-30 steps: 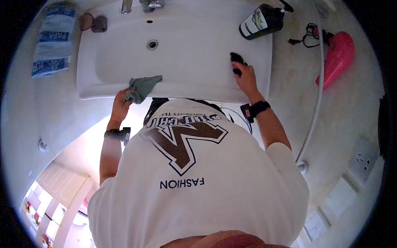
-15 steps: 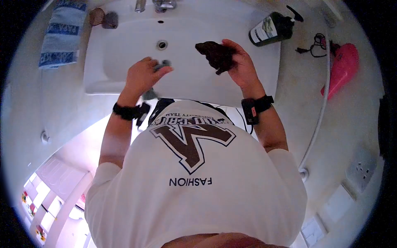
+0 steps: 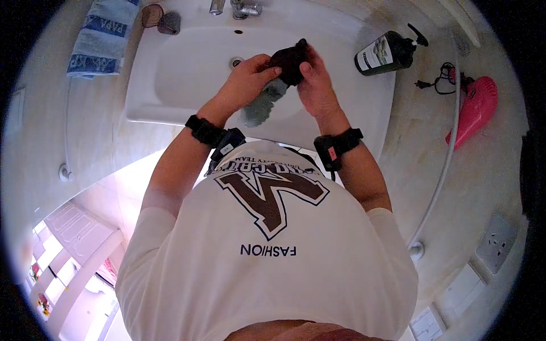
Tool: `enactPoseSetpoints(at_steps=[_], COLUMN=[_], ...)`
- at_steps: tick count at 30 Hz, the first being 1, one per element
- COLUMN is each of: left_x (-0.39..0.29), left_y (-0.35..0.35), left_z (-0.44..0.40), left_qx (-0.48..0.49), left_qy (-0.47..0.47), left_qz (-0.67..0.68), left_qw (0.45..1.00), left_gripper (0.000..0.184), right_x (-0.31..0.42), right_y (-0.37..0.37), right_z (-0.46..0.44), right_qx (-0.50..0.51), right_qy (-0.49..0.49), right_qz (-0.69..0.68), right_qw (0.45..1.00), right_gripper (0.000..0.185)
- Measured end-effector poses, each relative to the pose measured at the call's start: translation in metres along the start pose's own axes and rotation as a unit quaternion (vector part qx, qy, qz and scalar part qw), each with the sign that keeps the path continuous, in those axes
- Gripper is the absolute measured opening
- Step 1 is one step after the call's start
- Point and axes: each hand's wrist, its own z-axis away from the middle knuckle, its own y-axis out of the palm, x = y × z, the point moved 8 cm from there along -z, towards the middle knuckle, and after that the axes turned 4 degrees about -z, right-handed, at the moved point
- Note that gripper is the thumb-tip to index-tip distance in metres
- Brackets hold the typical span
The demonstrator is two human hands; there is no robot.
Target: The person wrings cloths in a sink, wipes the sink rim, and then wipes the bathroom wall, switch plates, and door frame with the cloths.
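"two cloths over the sink (image 3: pixel 176 74); where is each?"

"the dark cloth (image 3: pixel 289 61) is bunched between the left hand (image 3: pixel 245 81) and the right hand (image 3: pixel 319 91), above the basin; the grey-green cloth (image 3: pixel 263 105) hangs just below, touching it, its lower end toward the near rim."

"how is the left grip?"

"narrow; thumb and fingers pinch the grey-green cloth, with the thumb by the edge of the dark cloth too; that hand partly hides the drain (image 3: pixel 235 61)."

"and the right grip?"

"set against the right side of the dark cloth, fingers blurred; i cannot tell whether it is closed on the cloth or only touching it; both wrists wear black straps (image 3: pixel 348 140)."

"what else is about?"

"a dark pump bottle (image 3: pixel 382 54) with a pale label at the sink's right side; beyond it a pink hair dryer (image 3: pixel 476 108), a pale hose (image 3: pixel 456 102) running close by; on the left a blue towel (image 3: pixel 102 42), and near it two roundish things (image 3: pixel 169 23) at the sink's corner; the tap (image 3: pixel 247 9) is at the far edge."
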Motion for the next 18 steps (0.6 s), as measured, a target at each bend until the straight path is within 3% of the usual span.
enactPoseSetpoints(at_steps=[1,2,3,4,7,8,10,11,13,16,18], left_x=[0.000,0.004,0.009,0.009,0.016,0.017,0.017,0.019,0.019,-0.003,0.006], left_y=[0.004,0.009,0.014,0.015,0.016,0.022,0.032,0.031,0.034,0.017,0.002], left_z=[-0.001,-0.001,-0.001,-0.003,-0.003,-0.001,0.001,0.005,0.008,0.023,0.026], left_qx=[-0.002,0.007,0.016,0.015,-0.009,0.022,0.057,0.058,0.064,-0.012,-0.036], left_qy=[0.001,-0.025,-0.050,-0.049,-0.043,-0.035,-0.010,-0.010,0.000,0.076,0.073], left_qz=[0.000,0.101,0.201,0.201,0.175,0.050,-0.185,-0.185,-0.218,-0.213,-0.255], left_qw=[1.000,0.995,0.978,0.978,0.984,0.998,0.981,0.981,0.974,0.974,0.964], left_gripper=[0.033,0.032,0.031,0.031,0.032,0.033,0.036,0.036,0.037,0.037,0.038], right_x=[-0.007,-0.011,-0.025,-0.035,-0.027,-0.024,-0.018,-0.019,-0.015,-0.004,0.002], right_y=[0.005,0.005,0.007,0.011,0.019,0.020,0.013,0.017,0.010,-0.012,-0.033], right_z=[-0.001,0.004,0.015,0.024,0.027,0.024,0.014,0.014,0.012,0.004,0.003], right_qx=[0.034,0.036,0.031,0.026,0.037,0.037,0.012,0.012,-0.013,-0.051,-0.102], right_qy=[0.025,0.024,0.092,0.159,0.167,0.167,0.144,0.143,0.125,0.114,0.147], right_qz=[-0.046,-0.046,-0.089,-0.131,-0.174,-0.174,-0.007,-0.007,0.129,0.103,0.055], right_qw=[0.998,0.998,0.991,0.978,0.970,0.970,0.989,0.990,0.984,0.987,0.982], right_gripper=[0.062,0.062,0.068,0.075,0.070,0.070,0.053,0.053,0.044,0.040,0.037])
